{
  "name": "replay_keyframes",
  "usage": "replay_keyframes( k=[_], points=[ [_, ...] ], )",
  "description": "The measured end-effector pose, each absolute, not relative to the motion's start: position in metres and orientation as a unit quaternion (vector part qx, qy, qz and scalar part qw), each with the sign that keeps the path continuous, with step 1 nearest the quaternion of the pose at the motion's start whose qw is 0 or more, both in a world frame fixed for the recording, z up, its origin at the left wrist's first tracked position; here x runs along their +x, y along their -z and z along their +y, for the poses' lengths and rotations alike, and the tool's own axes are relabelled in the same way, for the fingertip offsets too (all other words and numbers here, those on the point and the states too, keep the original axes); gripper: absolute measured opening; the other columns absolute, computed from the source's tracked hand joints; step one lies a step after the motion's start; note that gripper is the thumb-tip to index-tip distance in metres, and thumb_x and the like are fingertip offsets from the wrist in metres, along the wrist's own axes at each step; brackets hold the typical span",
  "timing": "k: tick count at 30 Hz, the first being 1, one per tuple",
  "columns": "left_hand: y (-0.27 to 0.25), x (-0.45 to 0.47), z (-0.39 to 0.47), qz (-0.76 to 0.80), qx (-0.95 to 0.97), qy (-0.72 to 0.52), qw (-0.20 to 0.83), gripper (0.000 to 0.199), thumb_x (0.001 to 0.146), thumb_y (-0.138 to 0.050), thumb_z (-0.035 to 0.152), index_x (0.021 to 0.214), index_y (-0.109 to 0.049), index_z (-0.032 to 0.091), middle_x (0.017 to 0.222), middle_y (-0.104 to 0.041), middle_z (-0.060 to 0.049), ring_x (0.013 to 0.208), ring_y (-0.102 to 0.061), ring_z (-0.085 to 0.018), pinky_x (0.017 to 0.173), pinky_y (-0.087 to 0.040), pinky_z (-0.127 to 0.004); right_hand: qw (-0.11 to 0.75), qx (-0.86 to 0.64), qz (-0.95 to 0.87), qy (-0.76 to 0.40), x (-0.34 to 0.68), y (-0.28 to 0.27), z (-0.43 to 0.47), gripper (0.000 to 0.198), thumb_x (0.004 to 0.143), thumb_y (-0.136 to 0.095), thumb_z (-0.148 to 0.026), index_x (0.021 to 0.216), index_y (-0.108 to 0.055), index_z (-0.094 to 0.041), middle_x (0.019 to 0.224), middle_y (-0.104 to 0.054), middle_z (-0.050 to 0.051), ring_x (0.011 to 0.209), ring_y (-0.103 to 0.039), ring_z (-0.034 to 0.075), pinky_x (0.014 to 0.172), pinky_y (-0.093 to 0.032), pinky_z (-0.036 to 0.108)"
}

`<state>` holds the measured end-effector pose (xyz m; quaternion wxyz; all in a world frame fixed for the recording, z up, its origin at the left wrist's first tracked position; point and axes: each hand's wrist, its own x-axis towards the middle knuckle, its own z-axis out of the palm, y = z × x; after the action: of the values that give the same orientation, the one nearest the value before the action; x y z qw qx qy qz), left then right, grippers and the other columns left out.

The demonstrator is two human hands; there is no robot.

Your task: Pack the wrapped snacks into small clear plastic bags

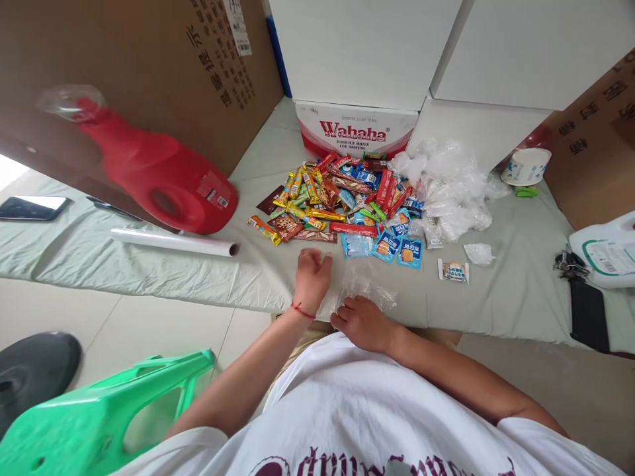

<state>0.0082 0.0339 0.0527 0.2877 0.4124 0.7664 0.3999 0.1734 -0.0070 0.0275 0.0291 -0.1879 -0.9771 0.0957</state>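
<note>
A clear, crumpled plastic bag lies at the front edge of the cloth-covered table, between and beside my hands. My left hand, with a red string on the wrist, has its fingers curled and appears to pinch the bag's left side. Lower and to the right, my right hand is closed on the bag's near edge; its fingertips are partly hidden. Just beyond lies a heap of wrapped snacks. Blue snack packets lie at its near side, and one small wrapped biscuit sits apart on the right.
Crumpled clear bags are piled right of the snacks. Behind stands a Wahaha carton. A red jug and a white roll are left; a paper cup and white bottle are right. A green stool stands below.
</note>
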Motion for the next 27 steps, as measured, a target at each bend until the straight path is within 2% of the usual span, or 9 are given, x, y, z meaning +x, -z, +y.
replay_keyframes(
  k=[2, 5, 9, 13, 16, 20, 22, 24, 27],
  points=[
    [-0.054, 0.004, 0.014, 0.763, 0.331, -0.373, 0.410, 0.033, 0.091, -0.057, 0.055, 0.088, -0.055, 0.022, 0.081, -0.064, -0.004, 0.071, -0.059, -0.020, 0.067, -0.046, -0.033, 0.066, -0.224, -0.969, -0.085, 0.176, -0.028, -0.007, 0.019, 0.105, -0.051, -0.018, 0.098, -0.069, -0.018, 0.084, -0.069, 0.007, 0.087, -0.059, 0.021, 0.072, -0.042, 0.034],
    [-0.060, 0.006, -0.015, 0.690, 0.219, -0.322, 0.610, 0.053, 0.081, -0.063, 0.074, 0.083, -0.060, 0.021, 0.072, -0.062, -0.001, 0.067, -0.058, -0.017, 0.062, -0.044, -0.030, 0.124, -0.251, -0.958, -0.067, 0.174, -0.024, -0.006, 0.019, 0.104, -0.052, -0.019, 0.103, -0.071, -0.018, 0.083, -0.069, 0.007, 0.084, -0.059, 0.022, 0.070, -0.043, 0.035],
    [-0.063, 0.014, -0.022, 0.566, 0.124, -0.334, 0.743, 0.051, 0.060, -0.091, 0.058, 0.073, -0.062, 0.018, 0.063, -0.055, 0.003, 0.059, -0.051, -0.012, 0.055, -0.042, -0.026, 0.170, -0.229, -0.955, -0.079, 0.160, -0.014, -0.007, 0.020, 0.103, -0.052, -0.017, 0.107, -0.072, -0.017, 0.096, -0.073, 0.009, 0.095, -0.063, 0.024, 0.082, -0.050, 0.038],
    [-0.057, 0.018, -0.012, 0.536, 0.075, -0.384, 0.748, 0.038, 0.059, -0.094, 0.033, 0.076, -0.063, 0.018, 0.065, -0.059, 0.002, 0.059, -0.055, -0.012, 0.051, -0.042, -0.023, 0.200, -0.205, -0.941, -0.178, 0.162, -0.031, -0.011, 0.020, 0.100, -0.053, -0.016, 0.112, -0.070, -0.015, 0.110, -0.072, 0.013, 0.110, -0.062, 0.025, 0.102, -0.050, 0.043],
    [-0.052, 0.018, -0.008, 0.535, 0.059, -0.414, 0.734, 0.036, 0.062, -0.089, 0.020, 0.086, -0.062, 0.019, 0.069, -0.062, 0.002, 0.060, -0.059, -0.012, 0.053, -0.046, -0.022, 0.258, -0.231, -0.890, -0.295, 0.187, -0.060, -0.017, 0.027, 0.101, -0.057, -0.023, 0.126, -0.064, -0.019, 0.114, -0.070, 0.010, 0.109, -0.064, 0.022, 0.098, -0.054, 0.038],
    [-0.050, 0.020, -0.005, 0.528, 0.058, -0.453, 0.716, 0.036, 0.066, -0.086, 0.010, 0.088, -0.058, 0.019, 0.070, -0.062, 0.002, 0.062, -0.062, -0.010, 0.057, -0.049, -0.020, 0.416, -0.515, -0.716, -0.222, 0.227, -0.071, -0.013, 0.034, 0.101, -0.058, -0.036, 0.132, -0.059, -0.023, 0.125, -0.064, 0.015, 0.113, -0.062, 0.027, 0.096, -0.053, 0.044],
    [-0.049, 0.023, -0.003, 0.523, 0.073, -0.461, 0.713, 0.036, 0.067, -0.086, 0.011, 0.088, -0.058, 0.018, 0.068, -0.059, 0.004, 0.059, -0.058, -0.008, 0.054, -0.046, -0.018, 0.407, -0.622, -0.640, -0.194, 0.237, -0.055, -0.002, 0.053, 0.094, -0.064, -0.047, 0.137, -0.055, -0.018, 0.130, -0.062, 0.020, 0.117, -0.059, 0.032, 0.095, -0.052, 0.049],
    [-0.047, 0.024, -0.002, 0.514, 0.087, -0.475, 0.708, 0.038, 0.066, -0.089, 0.014, 0.088, -0.058, 0.018, 0.067, -0.057, 0.005, 0.057, -0.055, -0.007, 0.051, -0.041, -0.016, 0.347, -0.659, -0.611, -0.269, 0.241, -0.034, 0.011, 0.064, 0.086, -0.068, -0.054, 0.136, -0.056, -0.015, 0.117, -0.067, 0.018, 0.105, -0.063, 0.032, 0.089, -0.053, 0.047],
    [-0.046, 0.018, 0.001, 0.500, 0.123, -0.484, 0.707, 0.046, 0.061, -0.095, 0.021, 0.089, -0.059, 0.018, 0.068, -0.056, 0.006, 0.055, -0.050, -0.005, 0.049, -0.037, -0.016, 0.302, -0.642, -0.568, -0.417, 0.245, -0.012, 0.027, 0.042, 0.085, -0.062, -0.053, 0.108, -0.067, -0.019, 0.082, -0.067, 0.004, 0.074, -0.061, 0.021, 0.073, -0.051, 0.035]
  ],
)
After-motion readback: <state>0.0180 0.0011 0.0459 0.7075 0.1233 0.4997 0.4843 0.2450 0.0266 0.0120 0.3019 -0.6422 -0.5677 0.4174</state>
